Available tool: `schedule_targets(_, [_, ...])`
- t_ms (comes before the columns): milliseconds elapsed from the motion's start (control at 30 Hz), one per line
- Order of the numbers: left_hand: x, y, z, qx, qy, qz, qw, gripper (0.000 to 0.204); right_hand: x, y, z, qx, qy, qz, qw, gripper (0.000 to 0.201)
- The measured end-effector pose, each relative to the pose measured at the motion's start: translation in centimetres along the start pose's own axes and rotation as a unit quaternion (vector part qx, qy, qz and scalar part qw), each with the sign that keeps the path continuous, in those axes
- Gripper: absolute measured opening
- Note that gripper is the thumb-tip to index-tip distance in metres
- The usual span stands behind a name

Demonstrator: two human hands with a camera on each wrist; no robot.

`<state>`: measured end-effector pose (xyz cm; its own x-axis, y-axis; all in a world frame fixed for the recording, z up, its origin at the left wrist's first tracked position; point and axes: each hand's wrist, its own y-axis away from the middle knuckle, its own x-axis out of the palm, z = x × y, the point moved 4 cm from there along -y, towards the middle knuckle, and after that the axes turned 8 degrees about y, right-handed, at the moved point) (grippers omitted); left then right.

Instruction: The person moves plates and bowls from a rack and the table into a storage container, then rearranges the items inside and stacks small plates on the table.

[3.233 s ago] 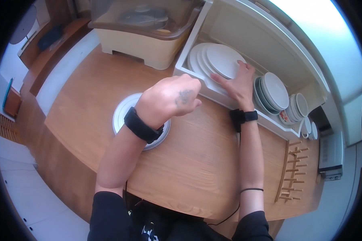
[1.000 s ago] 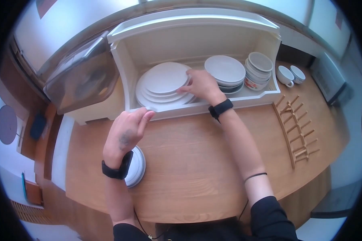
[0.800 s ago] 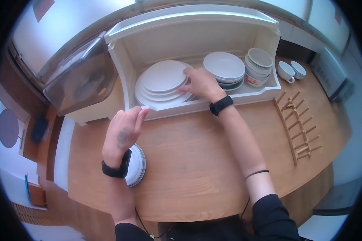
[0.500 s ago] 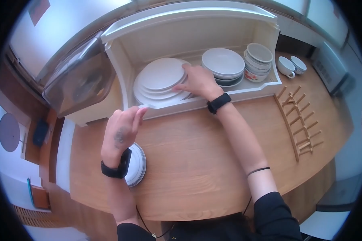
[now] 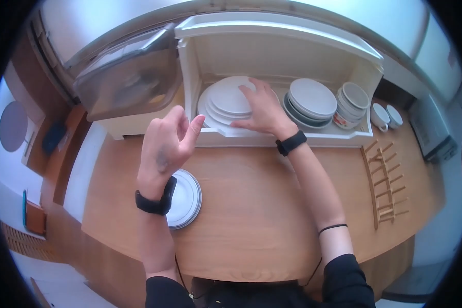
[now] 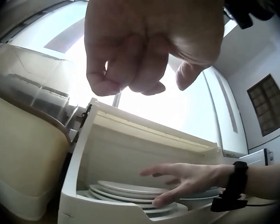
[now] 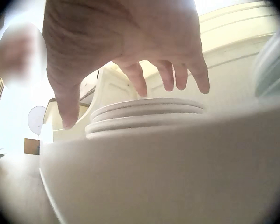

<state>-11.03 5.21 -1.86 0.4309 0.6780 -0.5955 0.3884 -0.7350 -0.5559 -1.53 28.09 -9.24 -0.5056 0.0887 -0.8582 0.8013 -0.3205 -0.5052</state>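
My right hand [image 5: 266, 109] reaches into the white rack over a stack of white plates [image 5: 231, 95], fingers spread above its right side. The right wrist view shows the thumb and fingertips apart, just above the plate rims [image 7: 144, 109]. My left hand [image 5: 167, 141] hovers in front of the rack's left part, holding nothing. Its fingers are loosely curled and the thumb stands apart, as the left wrist view shows. Below the left wrist, a small pile of rimmed plates [image 5: 187, 203] lies on the wooden table, partly hidden by the wristband.
The white rack [image 5: 292, 56] also holds a stack of shallow dishes [image 5: 313, 97] and a stack of bowls [image 5: 354, 97]. Two cups [image 5: 381, 115] stand to its right. A wooden peg rack [image 5: 382, 185] lies on the table's right. A lidded container [image 5: 133, 72] stands at the left.
The head view has turned back toward the right from 3.2 s ago, then shifted slightly. My right hand's fingers have spread wider over the plates; the left thumb has parted from its fingers.
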Motion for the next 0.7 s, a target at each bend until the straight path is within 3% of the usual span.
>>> schedule_targets(67, [-0.7,-0.1,0.3,-0.003,-0.016,-0.027,1.000,0.036,-0.1,-2.0,0.5,-0.024,0.012,0.032,0.999,0.101])
schedule_targets(133, [-2.2,-0.1,1.2,-0.025,-0.033,-0.070,0.997,0.029,0.6,-6.5,1.2,-0.092,0.066,0.159,0.981,0.108])
schedule_targets(167, [-2.7,0.0,1.4,-0.030,-0.033,-0.082,0.996,0.029,1.0,-8.1,1.2,-0.104,0.070,0.160,0.979,0.108])
schedule_targets(233, [-3.5,0.0,1.9,-0.032,-0.024,-0.083,0.996,0.027,1.9,-10.2,0.1,-0.018,0.046,0.245,0.968,0.113])
schedule_targets(300, [-3.9,0.1,2.3,-0.033,-0.029,-0.091,0.995,0.026,2.5,-11.3,-0.4,-0.009,0.082,0.258,0.963,0.110])
schedule_targets(367, [-4.3,0.2,2.4,-0.033,-0.036,-0.093,0.994,0.025,4.6,-12.1,-1.1,0.005,0.012,0.329,0.944,0.109])
schedule_targets(567, [-4.7,0.3,2.4,-0.040,-0.042,-0.076,0.995,0.025,5.1,-12.2,-0.7,0.017,0.088,0.301,0.949,0.108])
schedule_targets(700, [-4.8,0.3,2.7,-0.040,-0.033,-0.070,0.996,0.026,4.3,-11.8,-0.3,0.049,0.063,0.327,0.942,0.109])
